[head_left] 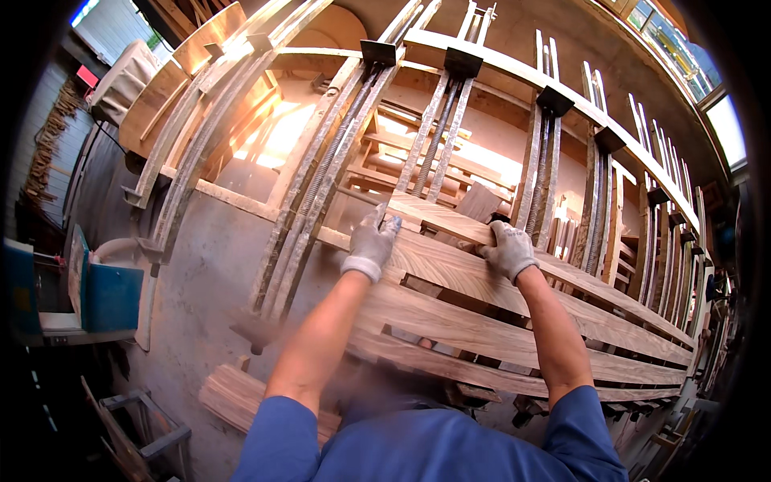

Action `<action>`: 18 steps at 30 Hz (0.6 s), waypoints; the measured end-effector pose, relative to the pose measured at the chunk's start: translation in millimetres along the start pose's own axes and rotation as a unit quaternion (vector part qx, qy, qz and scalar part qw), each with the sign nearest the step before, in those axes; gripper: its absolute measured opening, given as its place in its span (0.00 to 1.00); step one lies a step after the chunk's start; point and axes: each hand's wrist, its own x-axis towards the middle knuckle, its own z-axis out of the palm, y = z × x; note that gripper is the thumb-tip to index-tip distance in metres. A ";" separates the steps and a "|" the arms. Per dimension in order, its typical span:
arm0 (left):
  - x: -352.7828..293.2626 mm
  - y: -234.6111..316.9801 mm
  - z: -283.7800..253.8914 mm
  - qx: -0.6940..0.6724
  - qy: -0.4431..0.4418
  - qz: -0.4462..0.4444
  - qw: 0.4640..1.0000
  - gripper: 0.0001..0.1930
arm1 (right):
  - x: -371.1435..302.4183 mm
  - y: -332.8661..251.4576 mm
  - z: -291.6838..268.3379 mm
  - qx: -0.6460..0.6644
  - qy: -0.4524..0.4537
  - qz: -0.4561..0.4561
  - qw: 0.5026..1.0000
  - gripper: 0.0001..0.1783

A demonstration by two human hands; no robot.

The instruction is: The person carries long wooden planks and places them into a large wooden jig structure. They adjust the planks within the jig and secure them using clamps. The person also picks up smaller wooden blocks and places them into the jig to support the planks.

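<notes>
Several long, light-brown wooden boards lie side by side across the lower bars of a clamp rack, running off to the right. My right hand (511, 251), in a pale work glove, grips the farthest wooden board (438, 217) with its fingers over the edge. At the left end of that board is my left hand (372, 243), also gloved, its fingers closed at the board's end. A second board (450, 269) lies just nearer to me, with dark gaps between it and its neighbours. Parts of my fingertips are hidden behind the wood.
Long metal bar clamps (321, 177) with threaded screws rise away from me. A pale crossbeam (514, 68) spans them at the far side. Shorter planks (233, 394) lie low at the left. A teal box-like unit (112, 297) stands far left, above a metal frame (161, 438).
</notes>
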 end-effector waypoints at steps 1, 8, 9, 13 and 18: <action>-1.0 0.0 -0.4 -0.001 0.002 0.000 1.000 0.27 | -1.0 -3.6 -4.0 -0.002 -0.014 0.005 1.000 0.29; -0.3 -2.7 -0.9 0.022 0.004 0.038 0.999 0.27 | -2.5 3.0 -2.9 -0.006 -0.006 -0.008 1.000 0.28; 0.0 -4.3 -0.7 0.017 -0.001 0.026 1.000 0.27 | -1.7 5.3 0.1 -0.004 -0.006 -0.008 1.000 0.28; -6.6 12.7 -7.4 -0.012 -0.020 -0.002 1.000 0.27 | -0.1 6.6 0.4 -0.008 -0.012 -0.004 1.000 0.28; 0.1 -2.8 -6.4 -0.019 -0.029 -0.007 0.999 0.37 | -1.6 1.6 -4.6 -0.004 -0.002 -0.009 1.000 0.30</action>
